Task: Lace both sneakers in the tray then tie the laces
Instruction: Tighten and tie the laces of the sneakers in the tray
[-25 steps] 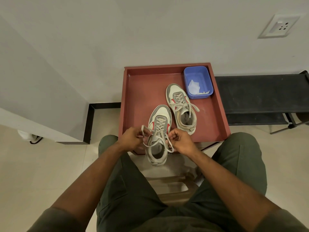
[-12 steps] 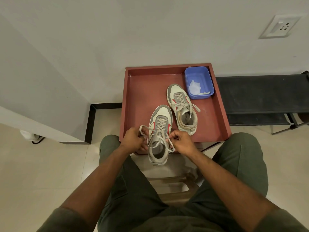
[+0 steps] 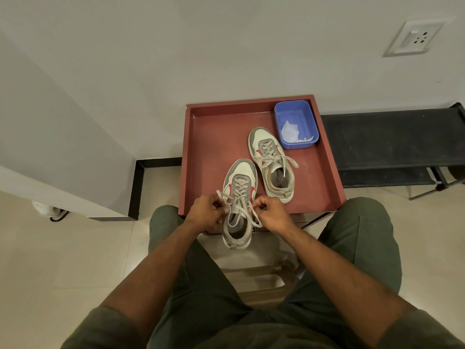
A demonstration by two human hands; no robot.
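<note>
Two white, grey and red sneakers lie in a red-brown tray (image 3: 201, 152). The near sneaker (image 3: 239, 182) hangs with its heel over the tray's front edge. Its grey laces (image 3: 239, 210) cross over the opening. My left hand (image 3: 207, 214) pinches one lace end at the sneaker's left side. My right hand (image 3: 270, 214) pinches the other lace end at its right side. The far sneaker (image 3: 273, 165) sits behind and to the right, laced, with loose lace ends spread on the tray.
A blue plastic tub (image 3: 295, 122) holding crumpled white paper stands in the tray's back right corner. A black bench (image 3: 392, 137) runs to the right of the tray. White walls close in behind and to the left. My knees flank the tray's front.
Both hands have shifted slightly toward the sneaker's tongue, drawing the lace ends closer over the opening. The sneakers have stayed in place.
</note>
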